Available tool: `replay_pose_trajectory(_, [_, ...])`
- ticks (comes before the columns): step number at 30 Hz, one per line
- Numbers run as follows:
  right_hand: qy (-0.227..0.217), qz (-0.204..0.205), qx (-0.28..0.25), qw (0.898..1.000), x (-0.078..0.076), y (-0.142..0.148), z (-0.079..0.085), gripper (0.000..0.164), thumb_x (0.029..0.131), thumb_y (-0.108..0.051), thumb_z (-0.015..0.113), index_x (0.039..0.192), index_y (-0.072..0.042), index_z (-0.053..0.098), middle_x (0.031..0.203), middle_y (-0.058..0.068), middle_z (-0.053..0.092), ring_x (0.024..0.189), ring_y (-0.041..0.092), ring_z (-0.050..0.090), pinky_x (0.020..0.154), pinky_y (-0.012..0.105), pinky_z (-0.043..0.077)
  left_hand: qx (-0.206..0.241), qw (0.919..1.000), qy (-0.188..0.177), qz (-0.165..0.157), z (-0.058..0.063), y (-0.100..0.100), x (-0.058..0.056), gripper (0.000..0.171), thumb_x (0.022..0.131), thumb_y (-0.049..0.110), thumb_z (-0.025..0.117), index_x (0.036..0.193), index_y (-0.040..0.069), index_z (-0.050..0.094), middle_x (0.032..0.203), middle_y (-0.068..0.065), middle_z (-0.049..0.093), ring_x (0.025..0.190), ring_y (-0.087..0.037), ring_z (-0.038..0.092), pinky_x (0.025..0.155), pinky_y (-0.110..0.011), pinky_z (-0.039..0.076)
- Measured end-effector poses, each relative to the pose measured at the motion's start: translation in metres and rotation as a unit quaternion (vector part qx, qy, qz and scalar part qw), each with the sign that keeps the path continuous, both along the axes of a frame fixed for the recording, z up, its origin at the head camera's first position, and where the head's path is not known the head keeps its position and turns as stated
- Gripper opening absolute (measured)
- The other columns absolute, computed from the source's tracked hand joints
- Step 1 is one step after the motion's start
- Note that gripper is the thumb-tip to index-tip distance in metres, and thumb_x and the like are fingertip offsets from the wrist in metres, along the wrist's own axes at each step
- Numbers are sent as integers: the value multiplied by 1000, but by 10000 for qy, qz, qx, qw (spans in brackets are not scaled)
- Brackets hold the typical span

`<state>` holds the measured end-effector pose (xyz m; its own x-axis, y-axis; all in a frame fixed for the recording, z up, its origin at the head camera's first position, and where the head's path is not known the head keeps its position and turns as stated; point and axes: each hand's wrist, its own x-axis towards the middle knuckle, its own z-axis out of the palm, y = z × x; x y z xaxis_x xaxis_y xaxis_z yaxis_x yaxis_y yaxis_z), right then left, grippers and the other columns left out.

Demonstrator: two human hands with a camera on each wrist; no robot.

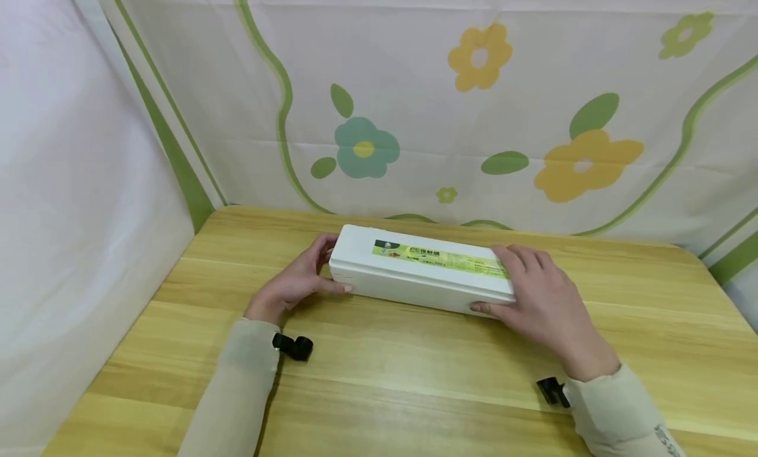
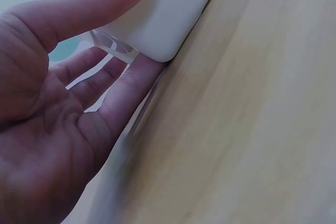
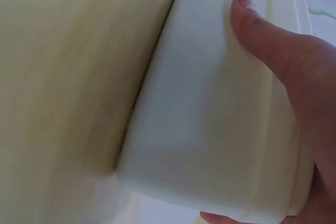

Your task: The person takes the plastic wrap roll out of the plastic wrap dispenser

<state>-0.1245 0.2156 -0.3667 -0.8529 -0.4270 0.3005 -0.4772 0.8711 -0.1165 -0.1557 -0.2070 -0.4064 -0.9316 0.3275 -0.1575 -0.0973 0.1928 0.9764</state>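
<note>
A long white cling film box point(image 1: 408, 288) with a green and yellow label point(image 1: 438, 258) on its lid lies on the wooden table. My left hand point(image 1: 297, 277) holds its left end, thumb against the front face. In the left wrist view, the other fingers of the left hand point(image 2: 68, 93) reach around the end, their tips hidden by the box point(image 2: 157, 14). Over the right end, my right hand point(image 1: 547, 306) grips the box, thumb on the front and fingers across the top. The right wrist view shows that thumb pressed flat on the white side point(image 3: 210, 93).
The wood-grain table point(image 1: 379, 391) extends around the box on all sides. Behind its far edge hangs a white curtain point(image 1: 414, 115) printed with flowers, and another pale cloth point(image 1: 77, 214) hangs at the left. Black wrist cameras sit on both sleeves.
</note>
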Motion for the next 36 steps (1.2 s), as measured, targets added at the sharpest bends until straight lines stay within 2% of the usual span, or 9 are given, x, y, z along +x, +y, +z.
replay_pose_trajectory(7, [384, -62, 4, 9992, 0, -2, -4, 105, 71, -66, 93, 151, -11, 53, 140, 24, 64, 122, 50, 63, 86, 73, 54, 0, 10000, 26, -42, 1, -1, -2, 98, 78, -5, 92, 157, 15, 38, 164, -9, 43, 148, -33, 41, 102, -35, 55])
replay_pose_trajectory(11, [556, -18, 81, 9984, -6, -2, -4, 104, 71, -67, 91, 151, -12, 54, 138, 23, 65, 120, 50, 64, 85, 74, 54, -46, 10000, 55, -32, 2, -1, -6, 97, 78, -4, 92, 156, 15, 38, 164, -9, 44, 148, -33, 42, 103, -36, 55])
replay_pose_trajectory(15, [624, 76, 135, 9979, -14, -2, -4, 103, 73, -66, 91, 151, -11, 53, 137, 24, 65, 117, 53, 64, 85, 75, 54, -62, 9999, 101, -6, 4, 0, -11, 97, 79, -5, 91, 157, 15, 37, 165, -9, 43, 150, -32, 41, 109, -40, 51])
replay_pose_trajectory(20, [441, 125, 208, 9987, -17, -1, -2, 102, 77, -63, 90, 154, -9, 51, 139, 25, 63, 120, 55, 62, 88, 76, 52, -47, 10000, 67, 36, 4, 2, -13, 98, 79, -5, 91, 157, 14, 37, 164, -8, 44, 150, -32, 41, 120, -51, 42])
replay_pose_trajectory(27, [220, 321, 361, 9986, -16, 10, 2, 110, 73, -66, 90, 158, -9, 48, 142, 26, 64, 123, 54, 62, 89, 71, 54, -30, 10000, 31, 1, 0, 5, -11, 99, 77, -4, 93, 157, 16, 38, 162, -8, 46, 147, -31, 43, 115, -46, 47])
replay_pose_trajectory(36, [-185, 187, 35, 9996, -21, 15, 12, 110, 72, -67, 92, 159, -15, 48, 145, 22, 62, 127, 48, 60, 81, 71, 56, 17, 9999, 111, -11, 2, 7, -13, 98, 78, -5, 92, 157, 16, 38, 156, -11, 50, 143, -31, 46, 117, -48, 44])
